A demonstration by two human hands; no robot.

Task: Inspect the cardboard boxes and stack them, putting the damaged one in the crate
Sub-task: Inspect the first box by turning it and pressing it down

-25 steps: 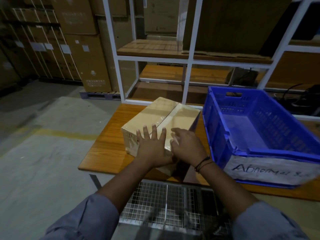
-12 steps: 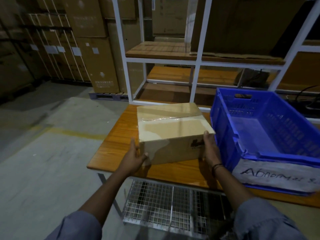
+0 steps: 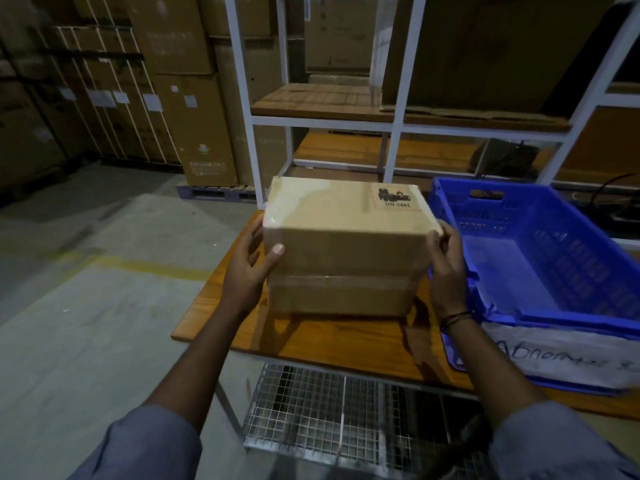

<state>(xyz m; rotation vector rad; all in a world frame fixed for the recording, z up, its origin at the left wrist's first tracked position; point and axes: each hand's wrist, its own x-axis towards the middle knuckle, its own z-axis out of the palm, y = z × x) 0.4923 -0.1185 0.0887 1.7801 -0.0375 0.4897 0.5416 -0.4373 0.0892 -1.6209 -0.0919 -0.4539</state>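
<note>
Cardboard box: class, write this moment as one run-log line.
step: inspect; cardboard box: held; left hand: grips left end; right hand: grips right end; blue crate: right of box

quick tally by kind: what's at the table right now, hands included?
Box: 1
Crate, blue: 1
Hands: 2, left hand and right hand, both gripping the box
Total: 4

Single wide head-worn view, forward and down, close over the table (image 3: 329, 337).
</note>
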